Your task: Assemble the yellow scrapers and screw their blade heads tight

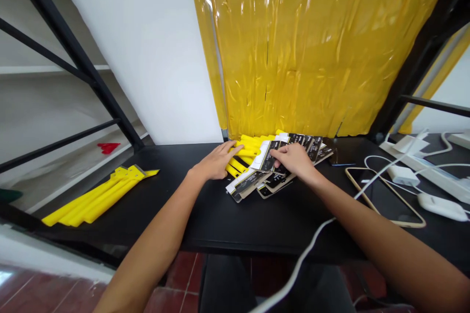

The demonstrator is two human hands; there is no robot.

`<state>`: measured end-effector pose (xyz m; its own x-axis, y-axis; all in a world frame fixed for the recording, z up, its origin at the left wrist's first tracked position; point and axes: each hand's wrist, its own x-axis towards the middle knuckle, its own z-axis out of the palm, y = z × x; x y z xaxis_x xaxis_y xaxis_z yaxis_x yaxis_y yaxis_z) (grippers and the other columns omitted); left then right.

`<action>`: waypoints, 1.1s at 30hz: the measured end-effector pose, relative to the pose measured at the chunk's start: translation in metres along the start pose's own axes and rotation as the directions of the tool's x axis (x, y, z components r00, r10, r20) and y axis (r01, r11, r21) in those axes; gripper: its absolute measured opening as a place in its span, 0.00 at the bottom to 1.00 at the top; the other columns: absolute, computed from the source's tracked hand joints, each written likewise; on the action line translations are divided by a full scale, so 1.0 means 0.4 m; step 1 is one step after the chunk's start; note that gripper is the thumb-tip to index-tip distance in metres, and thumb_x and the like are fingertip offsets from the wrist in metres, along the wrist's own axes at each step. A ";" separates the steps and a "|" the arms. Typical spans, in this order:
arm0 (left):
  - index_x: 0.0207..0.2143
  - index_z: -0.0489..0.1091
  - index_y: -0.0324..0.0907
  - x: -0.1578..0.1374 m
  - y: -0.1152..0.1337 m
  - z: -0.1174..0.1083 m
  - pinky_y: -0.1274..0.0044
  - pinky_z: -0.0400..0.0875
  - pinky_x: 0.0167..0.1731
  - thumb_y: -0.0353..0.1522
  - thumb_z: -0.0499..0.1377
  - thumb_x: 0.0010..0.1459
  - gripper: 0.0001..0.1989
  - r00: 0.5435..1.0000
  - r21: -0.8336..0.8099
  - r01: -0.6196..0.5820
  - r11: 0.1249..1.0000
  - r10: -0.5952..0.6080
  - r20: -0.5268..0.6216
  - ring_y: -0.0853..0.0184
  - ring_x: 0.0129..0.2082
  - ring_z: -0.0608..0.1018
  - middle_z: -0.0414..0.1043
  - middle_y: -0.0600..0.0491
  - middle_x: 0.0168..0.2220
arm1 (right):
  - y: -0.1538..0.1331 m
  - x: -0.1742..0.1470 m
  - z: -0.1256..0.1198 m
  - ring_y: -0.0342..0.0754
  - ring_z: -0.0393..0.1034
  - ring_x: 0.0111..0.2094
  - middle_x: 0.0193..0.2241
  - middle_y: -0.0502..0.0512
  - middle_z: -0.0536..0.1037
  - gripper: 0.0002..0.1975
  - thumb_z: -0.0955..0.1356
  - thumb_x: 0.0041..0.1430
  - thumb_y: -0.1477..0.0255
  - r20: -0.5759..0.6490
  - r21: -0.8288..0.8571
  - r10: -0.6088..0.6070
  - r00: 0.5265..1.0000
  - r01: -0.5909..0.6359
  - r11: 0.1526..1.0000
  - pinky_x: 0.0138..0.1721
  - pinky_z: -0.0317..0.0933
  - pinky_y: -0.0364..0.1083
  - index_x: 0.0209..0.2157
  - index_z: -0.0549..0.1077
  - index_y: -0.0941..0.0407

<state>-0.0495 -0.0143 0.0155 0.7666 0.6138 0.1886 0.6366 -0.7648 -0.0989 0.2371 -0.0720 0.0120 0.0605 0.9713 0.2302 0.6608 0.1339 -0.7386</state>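
Observation:
My right hand [293, 159] pinches the edge of a black-and-white printed card [267, 155] on top of a pile. Beneath it are more printed cards [247, 186], overlapping and fanned out on the black table [216, 220]. Yellow plastic pieces [235, 170], like tool handles, stick out on the left side of the pile; whether they are joined to the cards I cannot tell. On these pieces rests my left hand [216, 161], its fingers stretched and apart. Several yellow scraper-like tools [106, 195] with flat angled heads lie together at the table's left end.
A phone in a pale case [385, 195], a white charger [403, 175], an earbud case [442, 206] and a power strip [436, 166] crowd the right side. One white cable [312, 242] crosses my right forearm. Yellow plastic sheeting [293, 49] hangs behind; black frame posts [73, 49] flank the table.

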 end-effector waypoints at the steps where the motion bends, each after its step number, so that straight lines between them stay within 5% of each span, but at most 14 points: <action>1: 0.72 0.41 0.50 0.004 -0.001 0.004 0.59 0.52 0.67 0.23 0.59 0.44 0.54 1.000 0.023 -0.005 1.000 0.005 -0.002 0.51 0.72 0.51 0.41 0.46 0.74 | -0.005 -0.001 -0.005 0.44 0.63 0.18 0.11 0.49 0.68 0.22 0.66 0.59 0.60 0.039 -0.055 0.011 0.999 -0.009 0.998 0.24 0.52 0.44 0.16 0.77 0.54; 3: 0.72 0.41 0.50 0.016 -0.001 0.011 0.59 0.51 0.67 0.24 0.59 0.47 0.52 1.000 0.054 -0.022 0.998 0.022 -0.001 0.52 0.72 0.50 0.41 0.46 0.74 | -0.017 -0.006 -0.020 0.46 0.67 0.20 0.13 0.51 0.72 0.23 0.65 0.59 0.58 0.060 -0.167 0.033 0.998 -0.022 0.986 0.25 0.53 0.45 0.15 0.76 0.53; 6: 0.72 0.43 0.48 0.033 0.000 0.014 0.59 0.53 0.66 0.26 0.58 0.50 0.48 0.999 0.074 -0.045 0.996 0.044 0.018 0.53 0.71 0.54 0.46 0.44 0.73 | -0.022 0.001 -0.060 0.51 0.72 0.25 0.18 0.55 0.76 0.27 0.63 0.60 0.50 -0.103 -0.349 0.006 0.995 -0.042 0.936 0.26 0.55 0.46 0.17 0.77 0.53; 9: 0.70 0.47 0.45 0.046 0.003 0.006 0.60 0.55 0.65 0.28 0.59 0.50 0.46 0.997 0.086 -0.059 0.995 0.055 0.045 0.52 0.69 0.57 0.49 0.41 0.71 | 0.009 0.055 -0.123 0.58 0.77 0.38 0.33 0.59 0.83 0.28 0.60 0.62 0.48 -0.318 -0.389 -0.036 0.947 -0.096 0.916 0.33 0.63 0.49 0.33 0.82 0.53; 11: 0.70 0.47 0.43 0.052 0.007 -0.002 0.60 0.57 0.64 0.30 0.60 0.49 0.46 0.996 0.088 -0.064 0.994 0.058 0.069 0.51 0.68 0.59 0.50 0.39 0.71 | 0.048 0.117 -0.159 0.65 0.73 0.51 0.46 0.66 0.82 0.33 0.59 0.63 0.45 -0.345 -0.459 -0.059 0.937 -0.113 0.881 0.42 0.66 0.53 0.44 0.82 0.56; 14: 0.70 0.45 0.43 0.063 0.014 -0.014 0.59 0.58 0.63 0.32 0.61 0.48 0.48 0.993 0.086 -0.060 0.994 0.051 0.106 0.49 0.68 0.59 0.49 0.39 0.71 | 0.106 0.212 -0.180 0.71 0.70 0.56 0.53 0.76 0.77 0.48 0.55 0.58 0.36 -0.063 -0.520 0.111 0.992 -0.128 0.845 0.52 0.64 0.61 0.51 0.79 0.63; 16: 0.70 0.44 0.42 0.071 0.017 -0.018 0.59 0.59 0.62 0.33 0.61 0.47 0.49 0.991 0.085 -0.063 0.994 0.052 0.125 0.48 0.68 0.59 0.49 0.38 0.71 | 0.134 0.254 -0.172 0.70 0.68 0.59 0.58 0.77 0.72 0.52 0.51 0.59 0.35 0.154 -0.486 0.213 0.965 -0.113 0.867 0.58 0.61 0.61 0.55 0.76 0.67; 18: 0.70 0.44 0.41 0.079 0.020 -0.018 0.59 0.59 0.62 0.34 0.61 0.47 0.50 0.988 0.085 -0.072 0.994 0.059 0.141 0.48 0.68 0.59 0.49 0.37 0.70 | 0.151 0.273 -0.157 0.68 0.67 0.61 0.60 0.74 0.71 0.52 0.50 0.59 0.35 0.219 -0.467 0.230 0.948 -0.105 0.878 0.61 0.59 0.60 0.56 0.76 0.65; 33: 0.71 0.41 0.44 0.020 0.013 -0.022 0.50 0.55 0.63 0.39 0.63 0.47 0.52 0.985 0.052 -0.007 0.999 -0.002 0.174 0.43 0.71 0.50 0.44 0.37 0.72 | 0.160 0.275 -0.081 0.66 0.65 0.62 0.63 0.68 0.69 0.51 0.53 0.57 0.34 0.311 -0.410 0.115 0.943 0.024 0.912 0.63 0.58 0.59 0.62 0.71 0.60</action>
<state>-0.0407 -0.0150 0.0251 0.7680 0.6403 0.0163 0.6349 -0.7578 -0.1504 0.3104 0.0371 0.0106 -0.0990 0.9930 -0.0649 0.9108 0.0642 -0.4078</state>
